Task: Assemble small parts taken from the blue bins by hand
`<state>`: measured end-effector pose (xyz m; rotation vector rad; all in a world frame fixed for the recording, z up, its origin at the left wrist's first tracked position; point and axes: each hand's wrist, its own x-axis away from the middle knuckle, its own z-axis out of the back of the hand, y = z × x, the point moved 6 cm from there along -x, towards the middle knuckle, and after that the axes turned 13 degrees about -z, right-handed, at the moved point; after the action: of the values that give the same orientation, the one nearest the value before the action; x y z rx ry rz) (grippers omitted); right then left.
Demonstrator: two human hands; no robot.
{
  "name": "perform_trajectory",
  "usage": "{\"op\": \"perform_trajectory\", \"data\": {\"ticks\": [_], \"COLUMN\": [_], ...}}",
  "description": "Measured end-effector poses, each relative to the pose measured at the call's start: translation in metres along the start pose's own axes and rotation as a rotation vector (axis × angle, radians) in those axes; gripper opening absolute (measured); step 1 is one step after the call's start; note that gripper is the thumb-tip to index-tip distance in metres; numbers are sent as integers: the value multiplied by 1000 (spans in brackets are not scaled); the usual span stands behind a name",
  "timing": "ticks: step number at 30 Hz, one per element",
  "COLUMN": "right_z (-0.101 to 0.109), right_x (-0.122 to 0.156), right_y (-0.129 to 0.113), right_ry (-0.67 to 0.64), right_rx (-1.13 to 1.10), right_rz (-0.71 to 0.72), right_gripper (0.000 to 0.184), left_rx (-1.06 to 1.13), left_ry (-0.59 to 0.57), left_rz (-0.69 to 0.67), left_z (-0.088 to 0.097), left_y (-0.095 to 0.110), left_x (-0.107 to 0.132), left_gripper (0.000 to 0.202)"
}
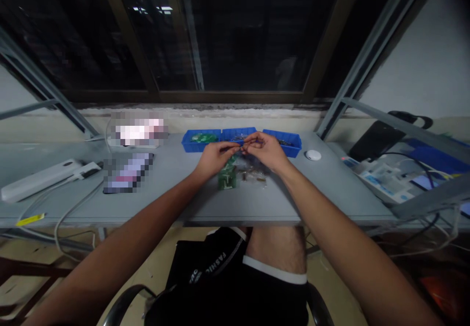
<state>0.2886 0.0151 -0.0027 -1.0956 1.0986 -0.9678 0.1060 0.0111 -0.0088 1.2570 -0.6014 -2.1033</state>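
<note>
Over the desk, in front of the blue bins, my left hand (pixel 217 158) and my right hand (pixel 265 151) meet at the fingertips. Both are closed in a pinch; what lies between the fingers is too small to make out. Below my left hand a small green packet (pixel 227 176) lies on the desk. Clear plastic bags (pixel 253 173) with small brownish parts lie beside it, under my right hand. Behind my hands stand a left blue bin (pixel 188 146) holding green packets, a middle blue bin (pixel 229 133), partly hidden, and a right blue bin (pixel 295 151) with dark metallic pieces.
A phone (pixel 128 173), its screen blurred out, lies on the left of the grey desk (pixel 165 203), near a long white device (pixel 40 179) and cables. A round white object (pixel 313 155) sits right of the bins. Farther right are white equipment (pixel 385 179) and a metal frame (pixel 433 203).
</note>
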Motion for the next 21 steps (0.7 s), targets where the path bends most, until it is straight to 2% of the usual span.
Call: {"op": "perform_trajectory", "data": {"ticks": [3,6,8,11,15,18,21], "right_z": [-1,-6,-8,-4,2,-2,-9], "right_x": [1,6,9,12,13,13,15], "right_y": [-1,-7,-11,-15,-17,-18,-19], "right_ry": [2,8,33,134,259,240,174], "right_rx": [101,292,386,423,440,497,519], "right_rz": [30,140,195,225,263,309,380], "right_gripper": [25,39,44,36,16,10,12], "left_rx": [149,290,309,278,321,364,428], "left_ry": [84,128,140,125,28,49,99], "left_rz": [40,63,66,88,127,136,190], "left_z": [0,-3,-4,-4,-12,-12,-10], "left_y": [-2,0,2,1,-2,-3,-6], "left_x": [-1,-2,-2,-1,0,-1,-1], "left_gripper": [35,48,49,42,48,52,54]}}
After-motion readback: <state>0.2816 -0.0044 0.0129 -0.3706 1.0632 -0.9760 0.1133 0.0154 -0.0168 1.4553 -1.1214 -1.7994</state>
